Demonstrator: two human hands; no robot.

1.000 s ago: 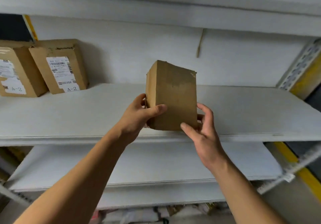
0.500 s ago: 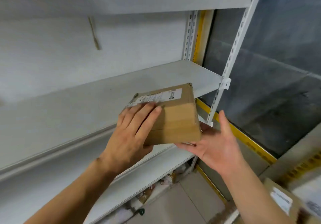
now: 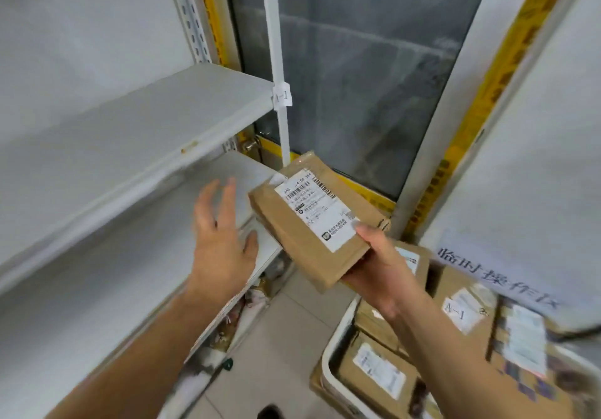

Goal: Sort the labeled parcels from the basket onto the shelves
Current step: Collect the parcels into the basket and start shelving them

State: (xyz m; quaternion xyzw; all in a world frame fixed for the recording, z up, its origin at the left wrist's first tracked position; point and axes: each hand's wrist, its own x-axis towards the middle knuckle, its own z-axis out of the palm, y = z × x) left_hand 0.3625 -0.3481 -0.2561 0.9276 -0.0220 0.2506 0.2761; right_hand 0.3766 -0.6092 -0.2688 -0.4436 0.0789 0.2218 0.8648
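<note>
While the parcel (image 3: pixel 312 220) sat upright between both hands against the shelf edge a second ago, it now lies tilted, label (image 3: pixel 313 210) up, held by the right hand (image 3: pixel 380 265) alone. That grip is clamped on the parcel's near corner, thumb on top just beside the label, fingers underneath and out of view. The left hand (image 3: pixel 224 239) has let go; its grip is apart, fingers spread and relaxed, hovering just left of the parcel, over the front edge of the lower shelf (image 3: pixel 136 256).

View has swung right too: the two A-2 boxes seen earlier are out of frame. Now visible, above the parcel, a white post (image 3: pixel 276 61) carries an "A-1" tag (image 3: pixel 282 95) at the corner of the upper shelf (image 3: pixel 146 119). Below and right of the parcel, the basket (image 3: pixel 331 353) holds more labelled parcels, one marked A-1 (image 3: pixel 461 308).

Judgement: the parcel has been flipped so the label can be read, so the person is probably checking its code against the shelf tag. Handwritten code on the held parcel is not legible. Placement is not yet done; the parcel touches no shelf. Next move likely depends on the code: set it on the matching shelf. One-handed corner hold looks a bit loose, so it could slip.
</note>
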